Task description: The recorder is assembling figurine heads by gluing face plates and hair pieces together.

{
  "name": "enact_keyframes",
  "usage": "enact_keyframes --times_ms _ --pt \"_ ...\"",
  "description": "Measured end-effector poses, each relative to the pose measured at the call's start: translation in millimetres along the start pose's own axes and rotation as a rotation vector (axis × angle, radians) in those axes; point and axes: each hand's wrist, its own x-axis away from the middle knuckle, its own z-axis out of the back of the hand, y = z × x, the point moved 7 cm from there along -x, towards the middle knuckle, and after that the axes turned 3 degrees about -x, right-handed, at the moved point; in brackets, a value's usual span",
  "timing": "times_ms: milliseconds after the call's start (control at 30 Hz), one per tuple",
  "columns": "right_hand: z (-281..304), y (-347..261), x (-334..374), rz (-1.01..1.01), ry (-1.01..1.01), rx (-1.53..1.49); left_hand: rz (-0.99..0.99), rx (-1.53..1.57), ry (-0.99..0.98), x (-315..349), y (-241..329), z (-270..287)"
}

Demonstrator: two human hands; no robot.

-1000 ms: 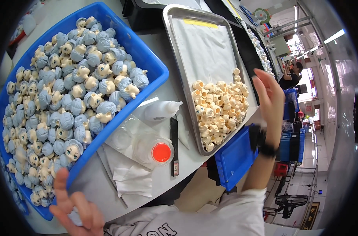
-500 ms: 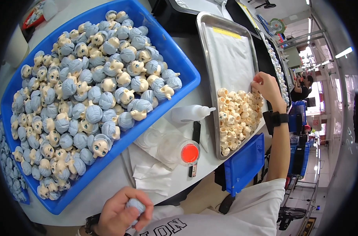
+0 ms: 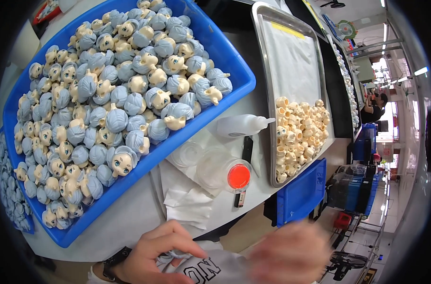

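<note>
My left hand [image 3: 161,253] is at the lower edge, in front of my shirt, its fingers curled round a doll head. Only a sliver of that head's blue-grey hair shows between thumb and fingers. To its right, my right hand [image 3: 291,255] is smeared by motion, so its fingers and anything in them cannot be made out. A large blue bin [image 3: 246,78] at the left is heaped with doll heads [image 3: 122,163] with blue-grey hair and painted eyes. At the right, a metal tray [image 3: 259,28] holds a pile of small hollow cream-coloured parts [image 3: 300,132] at its near end.
Between bin and tray stand a white squeeze bottle [image 3: 239,125], a clear jar with a red-orange top [image 3: 238,177] and a black marker-like stick [image 3: 247,149]. White tissue [image 3: 189,206] lies near the table's front edge. A smaller blue bin [image 3: 300,191] sits below the tray.
My right hand has come from the cream parts in the tray down to my body, near my left hand. The left hand has shifted slightly right. The whole view has shifted a little.
</note>
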Motion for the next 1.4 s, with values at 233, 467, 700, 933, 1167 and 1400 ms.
enact_keyframes --times_ms 233,467,700,933,1167,1400 --pt "-55 12 -21 -0.085 0.302 -0.321 0.153 -0.088 -0.009 12 -16 5" --pt "-39 19 -35 0.025 0.173 -0.208 0.018 -0.059 -0.001 14 -10 13" --pt "-3 64 -10 -0.408 0.383 0.227 0.238 0.169 0.041 17 -16 17" --pt "-8 75 -19 -0.469 0.249 0.381 0.197 0.208 0.209 27 -17 26" --pt "-11 79 -18 -0.48 0.22 0.373 0.089 0.128 0.202 22 -10 30" --pt "-10 79 -7 -0.492 0.329 0.313 0.101 0.419 0.458 27 -16 26"
